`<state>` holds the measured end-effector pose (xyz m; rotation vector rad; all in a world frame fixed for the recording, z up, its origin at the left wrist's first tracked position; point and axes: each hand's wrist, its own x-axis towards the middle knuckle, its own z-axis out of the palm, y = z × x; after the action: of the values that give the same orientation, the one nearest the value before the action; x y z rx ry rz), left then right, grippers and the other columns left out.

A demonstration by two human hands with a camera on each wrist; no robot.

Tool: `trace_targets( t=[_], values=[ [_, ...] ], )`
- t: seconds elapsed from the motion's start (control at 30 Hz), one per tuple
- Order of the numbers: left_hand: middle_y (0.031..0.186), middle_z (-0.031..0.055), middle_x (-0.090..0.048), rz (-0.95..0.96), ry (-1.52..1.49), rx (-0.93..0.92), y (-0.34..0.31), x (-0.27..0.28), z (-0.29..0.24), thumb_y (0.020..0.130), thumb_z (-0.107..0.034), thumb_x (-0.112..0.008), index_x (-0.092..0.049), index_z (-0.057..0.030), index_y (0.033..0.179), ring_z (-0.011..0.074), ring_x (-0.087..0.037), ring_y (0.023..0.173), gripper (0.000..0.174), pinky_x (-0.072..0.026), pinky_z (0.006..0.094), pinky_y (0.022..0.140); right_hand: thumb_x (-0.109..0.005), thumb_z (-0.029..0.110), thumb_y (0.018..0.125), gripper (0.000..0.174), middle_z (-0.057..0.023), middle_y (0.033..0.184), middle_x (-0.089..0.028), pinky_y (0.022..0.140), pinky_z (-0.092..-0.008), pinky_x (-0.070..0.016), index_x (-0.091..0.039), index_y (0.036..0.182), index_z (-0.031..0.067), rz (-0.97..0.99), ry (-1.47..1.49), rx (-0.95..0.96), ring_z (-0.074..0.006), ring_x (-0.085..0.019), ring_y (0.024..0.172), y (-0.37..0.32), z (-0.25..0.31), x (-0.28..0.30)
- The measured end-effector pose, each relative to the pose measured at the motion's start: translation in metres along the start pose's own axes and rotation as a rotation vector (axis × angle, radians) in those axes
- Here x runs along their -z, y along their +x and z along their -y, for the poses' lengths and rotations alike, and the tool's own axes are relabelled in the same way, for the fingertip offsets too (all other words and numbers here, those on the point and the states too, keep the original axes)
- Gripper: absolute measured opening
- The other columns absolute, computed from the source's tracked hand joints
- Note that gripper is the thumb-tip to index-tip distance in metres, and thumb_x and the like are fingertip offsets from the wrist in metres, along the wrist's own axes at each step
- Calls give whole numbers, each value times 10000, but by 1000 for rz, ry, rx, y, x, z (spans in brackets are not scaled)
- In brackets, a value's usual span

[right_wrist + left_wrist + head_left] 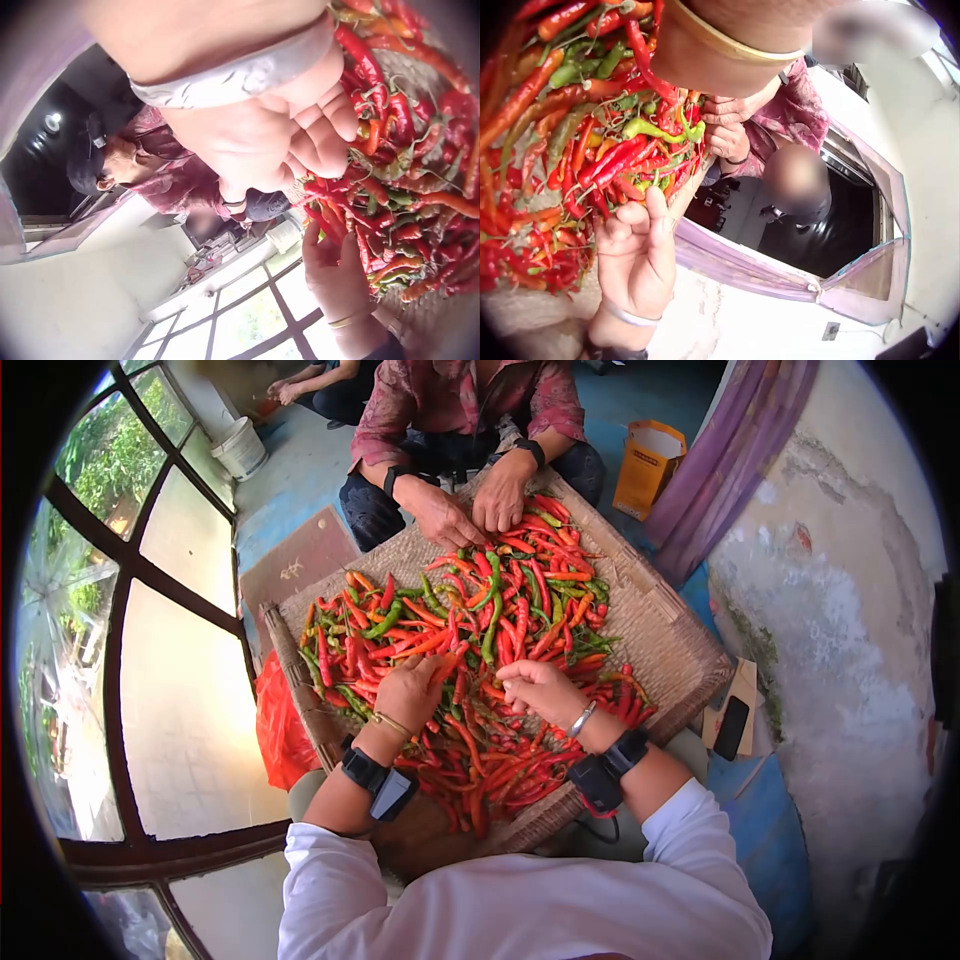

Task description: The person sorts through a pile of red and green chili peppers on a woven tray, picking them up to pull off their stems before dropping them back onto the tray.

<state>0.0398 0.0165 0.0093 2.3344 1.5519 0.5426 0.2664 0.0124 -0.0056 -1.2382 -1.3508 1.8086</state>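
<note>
A large heap of red, orange and green chili peppers (510, 625) covers a woven tray (650, 615) in front of me. My left hand (408, 692) is over the heap's near left part and pinches a red chili pepper (449, 662) at its fingertips. To its right, my right hand (545, 692) hovers palm inward above the chilies, its fingers loosely bent with nothing between them. In the left wrist view, this right hand (636, 255) shows its thumb raised beside the bent fingers.
Across the tray, another person's hands (470, 510) work at the far edge of the heap. A red plastic bag (280, 710) hangs at the left side. A phone (732, 726) lies on the right, and a yellow box (648, 468) stands farther back.
</note>
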Motion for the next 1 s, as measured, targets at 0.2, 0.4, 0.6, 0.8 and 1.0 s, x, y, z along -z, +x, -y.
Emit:
trace_targets(
  t=[0.2,0.4,0.6,0.8,1.0],
  values=[
    [832,93,-574,48,-611,54,-12,-20,-14,710,-31,-633,-549,-10,1020,166,-574,710,322,-464,254,644,-552,163,815,430,-40,744,-581,583,-269,-453,-434,1207,30,30,-231,168,-110,-556,633,1,-10,-9],
    [875,-30,-543,292,-1104,245,-15,-27,-18,796,16,-568,-531,-22,1001,39,-514,775,212,-441,184,690,-550,127,817,389,-36,771,-566,555,-249,-448,-447,1169,-2,-99,-48,147,-98,-547,633,-4,2,-15],
    [851,-22,-560,313,-1153,179,-17,-32,-20,804,-17,-578,-544,-17,957,47,-517,773,156,-440,189,690,-542,145,812,307,-29,737,-575,554,-254,-445,-501,1103,53,171,-262,139,-130,-567,641,-1,-3,-11],
    [787,-33,-556,364,-1243,243,-17,-35,-17,795,-32,-591,-571,-32,916,30,-494,696,123,-428,178,612,-594,177,722,220,-91,743,-590,600,-389,-459,-568,934,123,-94,-961,376,-274,-586,695,-10,2,-14],
    [745,-27,-553,438,-1219,401,-11,-17,-18,811,-62,-581,-562,-41,922,32,-491,635,115,-415,176,577,-598,164,712,202,-95,775,-595,624,-393,-460,-584,906,109,-180,-1048,541,-278,-582,710,-10,0,-6]
  ],
)
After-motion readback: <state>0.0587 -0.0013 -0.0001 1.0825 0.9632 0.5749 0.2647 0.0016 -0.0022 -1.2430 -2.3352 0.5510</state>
